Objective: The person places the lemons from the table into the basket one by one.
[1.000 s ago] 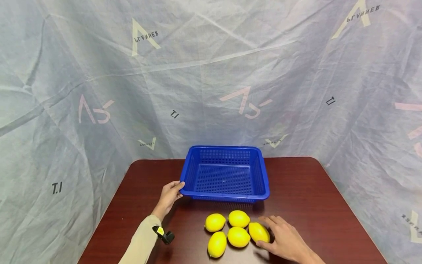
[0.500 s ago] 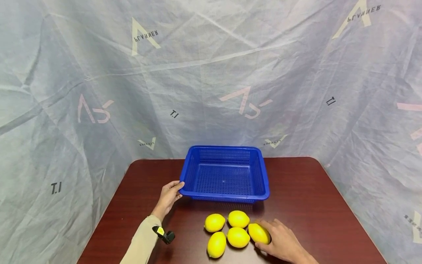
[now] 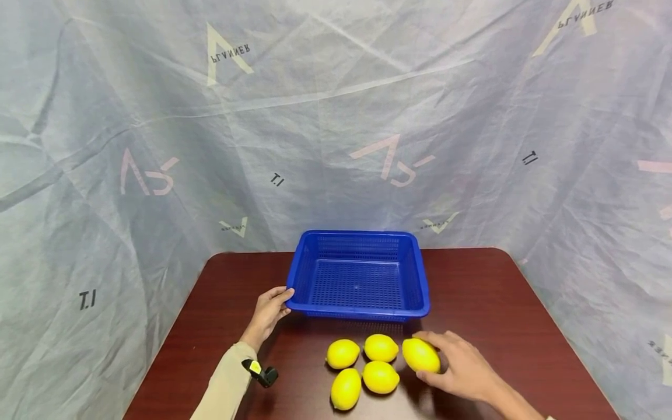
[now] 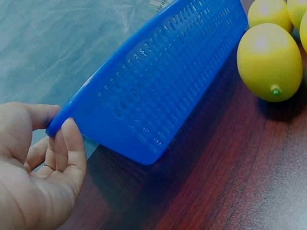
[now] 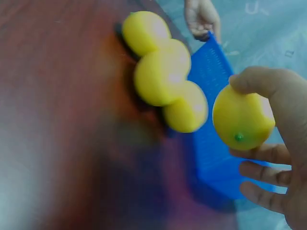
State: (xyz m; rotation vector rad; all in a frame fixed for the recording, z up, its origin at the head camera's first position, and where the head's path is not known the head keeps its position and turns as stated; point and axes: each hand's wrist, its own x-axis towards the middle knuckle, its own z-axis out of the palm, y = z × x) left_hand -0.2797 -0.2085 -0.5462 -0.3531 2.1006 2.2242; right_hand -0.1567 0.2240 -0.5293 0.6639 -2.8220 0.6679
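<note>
A blue perforated plastic basket [image 3: 357, 286] stands at the table's back, nothing inside it. My left hand [image 3: 269, 315] pinches its near-left corner rim between thumb and fingers, as the left wrist view shows on the basket wall [image 4: 158, 86]. At the front right, my right hand [image 3: 462, 364] holds a yellow lemon [image 3: 421, 355] between thumb and fingers, lifted off the table. In the right wrist view that lemon [image 5: 243, 117] shows its green tip. Several other lemons lie in front of the basket, among them a back-left lemon [image 3: 342, 354] and a front-left lemon [image 3: 346, 389].
The dark red wooden table [image 3: 488, 303] has rounded back corners. A grey printed cloth [image 3: 336, 128] hangs behind it and at both sides. A small black device [image 3: 261, 373] is strapped to the left sleeve.
My right hand has closed on the rightmost lemon and raised it up and slightly right, away from the others. My left hand and the basket have kept their places.
</note>
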